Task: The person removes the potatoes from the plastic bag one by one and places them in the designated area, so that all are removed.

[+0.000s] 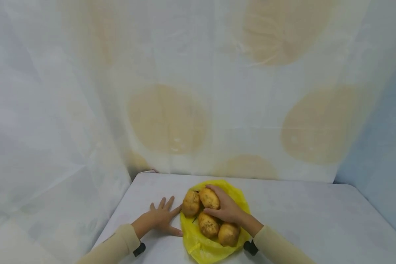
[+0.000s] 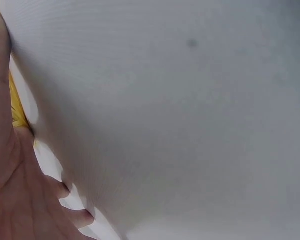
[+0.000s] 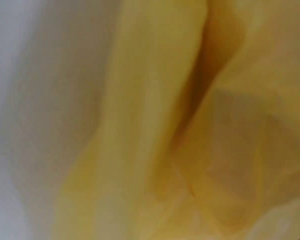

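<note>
Centrally, near the front edge of a white table [image 1: 300,212], a crinkled yellow plastic bag [image 1: 198,246] is spread open, and four tan, earth-flecked potatoes [image 1: 208,224] are cradled among its folds. By the person's right hand [image 1: 230,209], which is reached across from the right, the far middle potato [image 1: 209,198] is gripped: the thumb is placed along its near side and the fingers are wrapped around its far side. The leftmost potato [image 1: 191,204] is set just beside it. The other two are laid closer to the viewer, the rightmost partly covered by the hand. To the left of the bag, the left hand [image 1: 161,219] is laid on the table with its fingers spread wide; its thumb is pointed at the bag's edge, though whether they are touching cannot be told. Both forearms are covered by cream sleeves [image 1: 282,245], and a small black device [image 1: 139,249] is worn at each wrist. Behind, a pale curtain [image 1: 237,121] printed with large tan circles is hung. In the right wrist view, only blurred yellow folds can be made out clearly beside the white surface
</note>
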A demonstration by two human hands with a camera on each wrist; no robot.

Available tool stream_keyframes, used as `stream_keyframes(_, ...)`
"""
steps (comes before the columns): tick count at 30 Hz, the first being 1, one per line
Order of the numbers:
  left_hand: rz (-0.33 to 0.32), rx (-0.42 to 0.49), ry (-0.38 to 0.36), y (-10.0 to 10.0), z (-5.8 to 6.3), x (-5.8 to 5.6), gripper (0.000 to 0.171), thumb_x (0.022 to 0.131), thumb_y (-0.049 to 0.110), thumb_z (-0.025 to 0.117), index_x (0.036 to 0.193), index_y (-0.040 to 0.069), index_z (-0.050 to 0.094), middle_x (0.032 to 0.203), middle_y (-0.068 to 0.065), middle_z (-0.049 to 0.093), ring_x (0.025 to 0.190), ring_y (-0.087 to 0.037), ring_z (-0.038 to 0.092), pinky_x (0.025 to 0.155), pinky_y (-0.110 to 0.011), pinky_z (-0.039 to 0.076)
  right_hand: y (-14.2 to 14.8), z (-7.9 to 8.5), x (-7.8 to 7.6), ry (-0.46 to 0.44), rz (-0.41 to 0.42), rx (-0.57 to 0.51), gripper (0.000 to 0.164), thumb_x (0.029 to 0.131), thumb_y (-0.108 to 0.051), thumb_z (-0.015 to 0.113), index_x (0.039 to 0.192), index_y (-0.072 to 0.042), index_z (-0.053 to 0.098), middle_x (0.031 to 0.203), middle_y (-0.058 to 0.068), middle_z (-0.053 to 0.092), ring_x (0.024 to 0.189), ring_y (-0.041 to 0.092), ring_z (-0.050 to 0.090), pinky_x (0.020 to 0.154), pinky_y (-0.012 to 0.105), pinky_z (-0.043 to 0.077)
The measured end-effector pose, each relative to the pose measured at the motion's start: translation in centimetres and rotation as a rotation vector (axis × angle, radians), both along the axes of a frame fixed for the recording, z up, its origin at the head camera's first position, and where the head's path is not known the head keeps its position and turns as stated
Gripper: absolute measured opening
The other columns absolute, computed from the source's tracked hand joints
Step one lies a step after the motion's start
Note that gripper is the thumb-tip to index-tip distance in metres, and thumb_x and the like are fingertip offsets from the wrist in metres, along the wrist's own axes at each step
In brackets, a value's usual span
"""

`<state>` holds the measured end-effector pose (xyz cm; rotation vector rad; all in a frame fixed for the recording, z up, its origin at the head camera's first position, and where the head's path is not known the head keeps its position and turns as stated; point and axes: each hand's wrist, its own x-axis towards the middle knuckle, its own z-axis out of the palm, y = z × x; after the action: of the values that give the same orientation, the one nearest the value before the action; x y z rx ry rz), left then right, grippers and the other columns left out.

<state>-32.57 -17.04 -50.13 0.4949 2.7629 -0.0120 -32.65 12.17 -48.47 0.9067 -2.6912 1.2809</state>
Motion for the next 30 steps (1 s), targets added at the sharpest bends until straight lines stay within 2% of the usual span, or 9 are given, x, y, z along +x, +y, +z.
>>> stream_keyframes(13,0.005,-0.020,-0.009,0.3,0.5,0.2,0.107,0.066,0.090,0.054,0.156,0.039,0.026,0.166,-0.015,0.010,0.149,-0.049,0.015,0.106,-0.079,0.017,0.2,0.1,0.0,0.000,0.005,-0.017,0.080,0.089,-0.037,0.074,0.153,-0.016,0.032,0.147,0.007,0.045,0.122,0.024,0.055,0.095,0.047,0.050)
stream_keyframes(19,0.004,-0.027,-0.003,0.1,0.2,0.3,0.108,0.066,0.091,0.053,0.156,0.039,0.025,0.167,-0.015,0.009,0.149,-0.048,0.015,0.107,-0.079,0.017,0.2,0.7,-0.1,0.022,0.006,-0.017,0.080,0.087,-0.040,0.075,0.153,-0.017,0.034,0.147,0.006,0.047,0.124,0.024,0.055,0.098,0.048,0.050)
stream_keyframes(23,-0.010,-0.040,0.009,0.1,0.2,0.2,0.108,0.067,0.091,0.052,0.156,0.038,0.024,0.166,-0.016,0.010,0.149,-0.048,0.016,0.106,-0.079,0.019,0.4,1.0,0.0,0.012,-0.013,-0.036,0.080,0.086,-0.038,0.076,0.152,-0.018,0.035,0.145,0.006,0.048,0.121,0.024,0.057,0.094,0.047,0.051)
stream_keyframes(30,-0.002,-0.036,-0.020,0.5,0.5,0.5,0.108,0.067,0.090,0.054,0.156,0.038,0.024,0.166,-0.016,0.010,0.149,-0.049,0.016,0.106,-0.079,0.019,1.3,1.9,0.7,0.020,0.009,-0.009,0.080,0.085,-0.039,0.077,0.151,-0.016,0.037,0.145,0.005,0.050,0.117,0.021,0.059,0.090,0.041,0.053)
